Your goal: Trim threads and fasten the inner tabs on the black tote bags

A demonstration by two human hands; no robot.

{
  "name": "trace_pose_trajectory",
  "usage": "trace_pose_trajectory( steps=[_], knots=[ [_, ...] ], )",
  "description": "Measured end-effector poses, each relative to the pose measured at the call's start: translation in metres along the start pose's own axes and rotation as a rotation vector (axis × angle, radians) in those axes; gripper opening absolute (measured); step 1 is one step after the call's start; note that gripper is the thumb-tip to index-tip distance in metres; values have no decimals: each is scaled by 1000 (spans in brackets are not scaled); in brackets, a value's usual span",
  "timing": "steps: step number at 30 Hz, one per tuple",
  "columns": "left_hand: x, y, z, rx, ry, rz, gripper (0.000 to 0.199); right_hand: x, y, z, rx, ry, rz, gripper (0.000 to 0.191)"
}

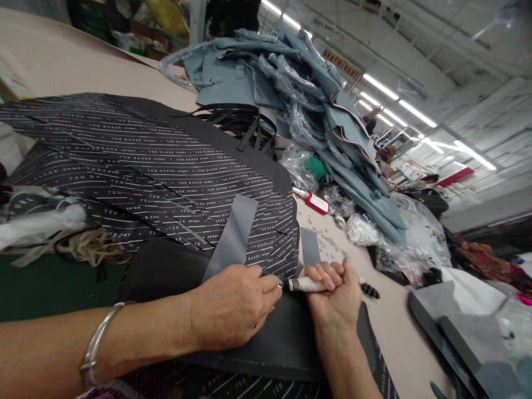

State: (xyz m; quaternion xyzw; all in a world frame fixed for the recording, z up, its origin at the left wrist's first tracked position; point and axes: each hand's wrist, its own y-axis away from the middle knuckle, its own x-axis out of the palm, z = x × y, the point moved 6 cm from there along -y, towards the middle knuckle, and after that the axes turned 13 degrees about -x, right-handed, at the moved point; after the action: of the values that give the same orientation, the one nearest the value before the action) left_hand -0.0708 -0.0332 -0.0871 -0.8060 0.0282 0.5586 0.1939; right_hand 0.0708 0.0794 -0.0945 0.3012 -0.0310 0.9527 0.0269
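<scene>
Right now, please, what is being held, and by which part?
The right hand grips a slim, white wrapped tool around its shaft; whether the left hand holds anything cannot be told.

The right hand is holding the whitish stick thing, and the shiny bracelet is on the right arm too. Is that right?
Not quite: the shiny bracelet is on the left arm, not the right one, as the head view shows. The right hand is holding the whitish stick, just as you said.
</scene>
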Motion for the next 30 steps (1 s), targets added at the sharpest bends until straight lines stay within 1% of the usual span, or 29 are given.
trace_pose_trajectory(
  steps=[5,9,14,16,19,20,22,24,26,30],
  knots=[
    [0,-1,0,2,23,9,18,-4,3,-8,67,-90,-82,50],
    [1,-1,0,37,4,19,17,-4,2,-11,60,-55,-28,49],
    [2,0,1,46,11,27,16,-1,3,-11,39,-20,0,51],
    [2,1,0,57,21,21,15,4,5,-10,14,0,19,50],
    [2,1,1,56,35,12,14,16,11,-8,-26,25,35,42],
    [2,2,1,50,36,11,14,23,14,-7,-42,37,63,40],
    [2,2,2,31,33,4,16,37,19,-5,-79,68,166,37],
    [1,2,2,18,27,-4,18,47,22,-4,-93,88,254,36],
    [-1,2,2,12,23,-3,18,44,21,-3,-76,74,252,36],
    [-2,2,1,18,-8,11,18,24,12,3,-89,38,164,35]
  ],
)
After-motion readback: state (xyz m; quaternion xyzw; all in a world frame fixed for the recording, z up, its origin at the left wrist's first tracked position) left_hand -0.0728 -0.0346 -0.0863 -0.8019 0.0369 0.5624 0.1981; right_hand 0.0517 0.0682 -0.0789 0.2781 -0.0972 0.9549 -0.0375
